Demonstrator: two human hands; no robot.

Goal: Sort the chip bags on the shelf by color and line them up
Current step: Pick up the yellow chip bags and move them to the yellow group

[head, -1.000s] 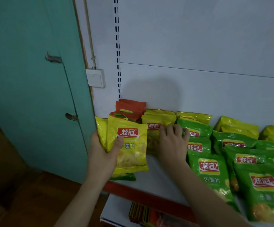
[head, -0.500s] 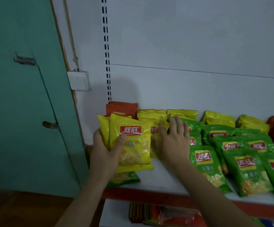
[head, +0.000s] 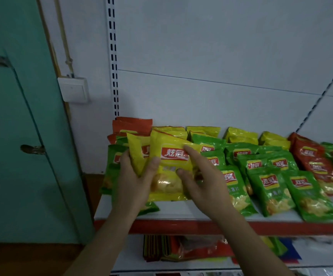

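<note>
Two chip bags (head: 169,168) sit upright in the left hand (head: 131,182) at the shelf's (head: 181,212) left end, the right hand (head: 203,176) before them, further bags (head: 271,184) lying rightward, a wall switch (head: 74,89) up left.

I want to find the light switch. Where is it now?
In the head view, the light switch is on the wall at the upper left, between the green door and the shelf's slotted post.

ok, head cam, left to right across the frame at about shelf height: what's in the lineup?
Teal door → left hand gripping yellow chip bags → right hand → green chip bags → red chip bags, all on the shelf.
</note>
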